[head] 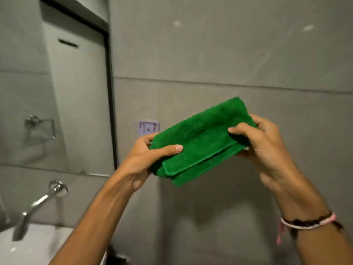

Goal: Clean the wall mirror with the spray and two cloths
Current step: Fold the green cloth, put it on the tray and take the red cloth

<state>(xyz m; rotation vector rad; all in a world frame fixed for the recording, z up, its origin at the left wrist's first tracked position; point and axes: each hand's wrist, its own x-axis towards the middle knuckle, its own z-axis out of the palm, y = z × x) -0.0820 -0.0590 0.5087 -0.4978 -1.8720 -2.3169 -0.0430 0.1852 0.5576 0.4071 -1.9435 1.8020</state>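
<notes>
A folded green cloth (pixel 202 140) is held up in front of the grey tiled wall, between both hands. My left hand (pixel 141 161) grips its lower left end, thumb lying on top. My right hand (pixel 267 150) pinches its right end, with fingers curled over the fold. The wall mirror (pixel 53 92) with a thin black frame fills the left side, to the left of the cloth. No spray bottle and no second cloth are in view.
A chrome wall tap (pixel 40 203) juts out below the mirror over a white basin (pixel 34 245) at the lower left. A small purple socket plate (pixel 148 128) sits on the wall behind the cloth. The mirror reflects a towel ring (pixel 38 127).
</notes>
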